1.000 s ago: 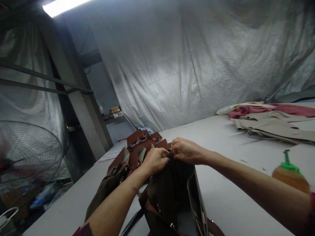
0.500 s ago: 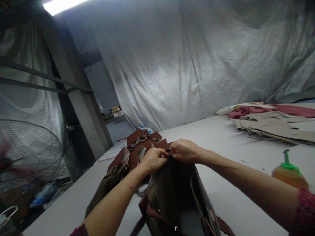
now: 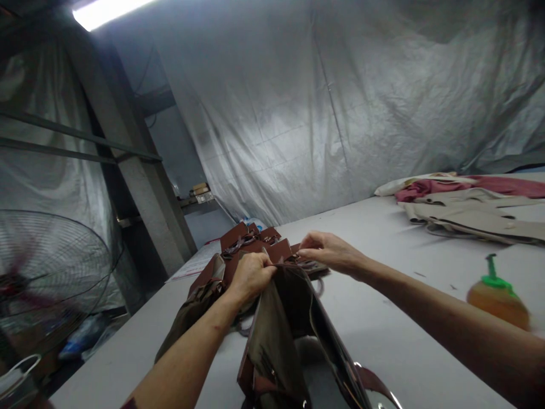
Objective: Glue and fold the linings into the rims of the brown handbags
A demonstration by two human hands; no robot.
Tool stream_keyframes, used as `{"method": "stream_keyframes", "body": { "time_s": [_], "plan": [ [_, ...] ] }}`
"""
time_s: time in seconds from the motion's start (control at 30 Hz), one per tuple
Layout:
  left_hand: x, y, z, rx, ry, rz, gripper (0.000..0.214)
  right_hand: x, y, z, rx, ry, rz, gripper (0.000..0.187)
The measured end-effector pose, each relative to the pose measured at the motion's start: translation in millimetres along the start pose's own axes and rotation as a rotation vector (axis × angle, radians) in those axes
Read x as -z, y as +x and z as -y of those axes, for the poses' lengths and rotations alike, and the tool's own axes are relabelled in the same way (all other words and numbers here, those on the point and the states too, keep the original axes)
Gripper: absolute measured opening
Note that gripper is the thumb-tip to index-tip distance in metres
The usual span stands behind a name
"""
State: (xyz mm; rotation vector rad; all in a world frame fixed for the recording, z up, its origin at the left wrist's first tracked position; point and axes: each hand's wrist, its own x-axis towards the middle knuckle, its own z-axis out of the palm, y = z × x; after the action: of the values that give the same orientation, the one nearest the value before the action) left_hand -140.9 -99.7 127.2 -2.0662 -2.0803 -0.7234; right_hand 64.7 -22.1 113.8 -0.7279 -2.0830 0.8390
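An olive-green handbag with brown trim stands on the table in front of me, its mouth gaping toward me and a dark interior showing. My left hand pinches its far upper edge between thumb and fingers. Just right of that edge, my right hand is off the bag, fingers loosely bent and apart, with nothing visible in them. Beyond both hands lie several more bags with brown flaps. Another olive bag rests left of my left forearm.
At the right stands an orange-filled bottle with a green nozzle. Beige and pink fabric pieces are piled at the back right of the white table. A caged fan is at the left, and printed paper lies at the table's far left.
My right hand has let go of the bag's edge and lifted slightly away to the right. The left hand keeps its pinch and has shifted a little left with the bag.
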Motion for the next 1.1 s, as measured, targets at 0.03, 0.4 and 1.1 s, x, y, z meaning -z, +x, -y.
{"method": "stream_keyframes", "body": {
  "time_s": [0.03,0.4,1.1],
  "plan": [
    [5.9,-3.3,3.9,0.045,0.026,-0.034,0.017,6.5,-7.8,-0.1,-0.016,0.059,-0.018,0.021],
    [21.1,-22.4,23.2,0.185,0.303,0.113,0.024,1.8,-76.9,-21.6,-0.064,0.061,0.11,0.058],
    [-10.0,-5.5,-12.2,-0.536,-0.042,0.093,0.024,-10.6,-56.6,-49.4,-0.03,0.199,0.02,0.024]
  ]
}}
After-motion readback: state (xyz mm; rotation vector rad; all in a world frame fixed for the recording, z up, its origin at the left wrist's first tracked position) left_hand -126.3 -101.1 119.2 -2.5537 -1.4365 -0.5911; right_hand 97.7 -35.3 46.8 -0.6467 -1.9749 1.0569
